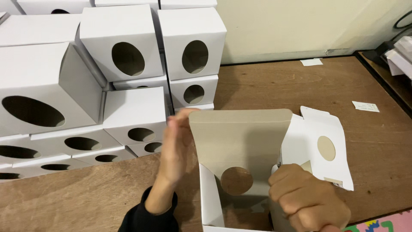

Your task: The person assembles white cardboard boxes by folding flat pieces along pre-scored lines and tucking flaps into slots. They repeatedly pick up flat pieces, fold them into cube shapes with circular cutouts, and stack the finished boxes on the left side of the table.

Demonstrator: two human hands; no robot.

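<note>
Brown wooden tabletop [300, 86] carries stacked white boxes [128, 51] behind a half-folded carton [240, 141], the left hand [178, 150] spread flat beside it, the right hand [307, 199] fisted on its wall.

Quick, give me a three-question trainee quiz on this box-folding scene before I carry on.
1. True or false: the left hand lies flat against the outer side of the half-folded box.
2. Which hand is closed in a fist on the box's right wall: A left, B right?
3. What shape is the cut-out in each box of the finished stack at the left?

Key: 1 true. 2 B. 3 an oval or round hole.
</note>
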